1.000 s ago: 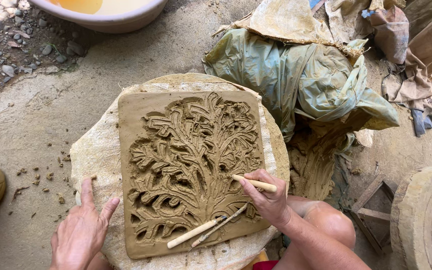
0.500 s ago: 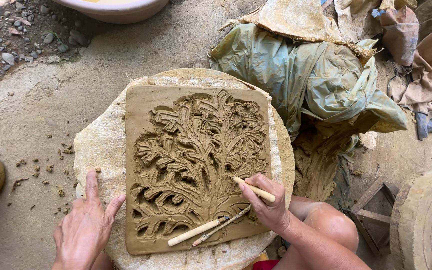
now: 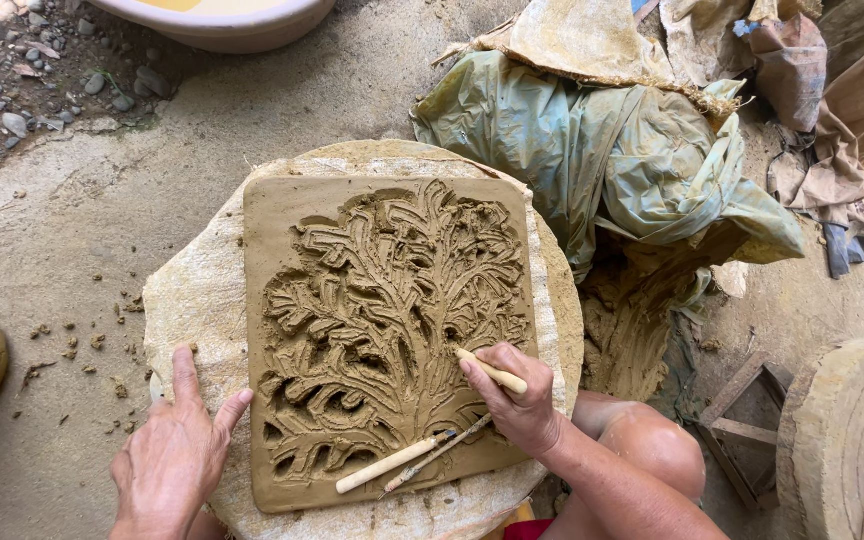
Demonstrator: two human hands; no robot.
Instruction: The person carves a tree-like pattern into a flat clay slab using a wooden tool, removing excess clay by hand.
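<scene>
On the round stone tabletop (image 3: 192, 300), the right hand (image 3: 517, 400) grips a wooden tool (image 3: 492, 371) against the carved clay slab (image 3: 392, 330); the left hand (image 3: 177, 455) rests open at the slab's left edge.

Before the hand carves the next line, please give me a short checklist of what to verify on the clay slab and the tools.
1. Right hand grips the wooden carving tool: ok.
2. Tool tip meets the clay slab: cannot tell, fingers hide it.
3. Left hand steadies the slab's lower left edge: ok.
4. Two spare tools lie on the carved relief: not ok, they may mark it.
5. Slab sits fully on the round base: ok.
</scene>
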